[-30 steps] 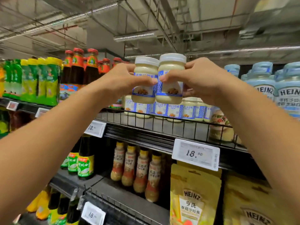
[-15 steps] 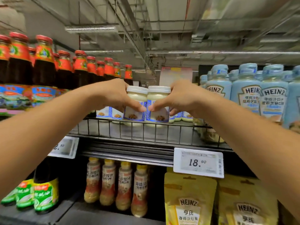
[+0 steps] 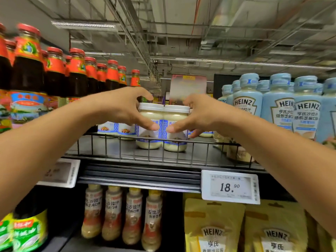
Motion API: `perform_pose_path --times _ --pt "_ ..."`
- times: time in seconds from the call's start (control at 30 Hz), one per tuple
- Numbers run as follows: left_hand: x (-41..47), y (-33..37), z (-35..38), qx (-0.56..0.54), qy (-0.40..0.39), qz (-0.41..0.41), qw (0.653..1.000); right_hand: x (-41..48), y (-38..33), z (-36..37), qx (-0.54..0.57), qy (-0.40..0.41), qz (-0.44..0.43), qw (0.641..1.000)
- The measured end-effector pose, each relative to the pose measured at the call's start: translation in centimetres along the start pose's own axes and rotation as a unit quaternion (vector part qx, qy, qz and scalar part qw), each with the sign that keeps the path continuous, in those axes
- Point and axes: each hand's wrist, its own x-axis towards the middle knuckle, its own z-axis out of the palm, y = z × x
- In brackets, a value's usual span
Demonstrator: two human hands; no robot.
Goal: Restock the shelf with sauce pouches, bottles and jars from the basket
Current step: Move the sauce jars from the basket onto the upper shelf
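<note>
2 white-lidded jars of pale salad dressing stand side by side, touching, on the upper wire-fronted shelf (image 3: 127,157): the left jar (image 3: 150,124) and the right jar (image 3: 175,126). Both are upright, long axis vertical, lids up and bases flat on the shelf just behind the wire rail. Their blue-and-white labels face outward toward the aisle, which is presumably the reason for the placement: a shopper reads the front, and the rail stops the glass from sliding off.

The left hand (image 3: 123,110) is curled around the left jar's outer side, thumb across the label and fingers arched over the lid; the right hand (image 3: 200,115) mirrors it on the right jar. Whether either hand is pressing on the glass or has just let go I cannot tell; the fingers look loosely spread, not clamped. Holding 1 jar per hand from the outer flanks lets the pair be set down together and squared against each other.

More jars of the same kind (image 3: 116,128) sit farther back, so these 2 form the front of the row. Red-capped dark sauce bottles (image 3: 76,75) stand to the left and pale blue Heinz bottles (image 3: 278,106) to the right, with yellow Heinz pouches (image 3: 214,230) on the shelf below. The basket is not in view.
</note>
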Motion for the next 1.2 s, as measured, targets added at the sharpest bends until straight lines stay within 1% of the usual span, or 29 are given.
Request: perform_pose_path --times 0.03,0.1,0.13,0.2,0.3,0.47,0.67,0.83,1.1,1.2 --pt "-0.2 0.0 -0.4 0.037 0.019 0.013 0.999 -0.3 -0.1 -0.3 -0.044 0.03 -0.023 0.998" --pt "-0.5 -0.1 -1.0 0.097 0.048 0.052 0.993 -0.9 -0.4 -0.6 -0.162 0.097 -0.078 0.979" --pt "-0.7 0.0 -1.0 0.116 0.056 0.07 0.989 -1.2 -0.5 -0.5 -0.203 0.112 -0.102 0.967" --pt "-0.7 0.1 -0.8 0.137 0.073 0.094 0.983 -1.3 -0.8 -0.3 -0.236 0.116 -0.12 0.957" --pt "-0.2 -0.2 -0.6 0.157 0.094 0.103 0.978 -0.7 -1.0 0.0 -0.245 0.124 -0.12 0.954" --pt "1.3 -1.2 -0.3 0.166 0.097 0.106 0.976 1.1 -0.7 0.7 -0.253 0.112 -0.129 0.952" --pt "3.3 -2.0 -0.3 0.168 0.078 0.105 0.977 3.0 -0.9 0.6 -0.297 0.065 -0.136 0.943" --pt "4.3 -1.8 -0.1 0.185 0.067 0.108 0.975 3.4 -1.2 0.4 -0.303 0.05 -0.137 0.942" --pt "4.2 -1.9 0.0 0.173 0.058 0.101 0.978 2.9 -0.9 0.7 -0.289 0.064 -0.14 0.945" --pt "4.2 -1.8 -0.1 0.185 0.047 0.096 0.977 2.7 -0.7 0.8 -0.283 0.071 -0.141 0.946"
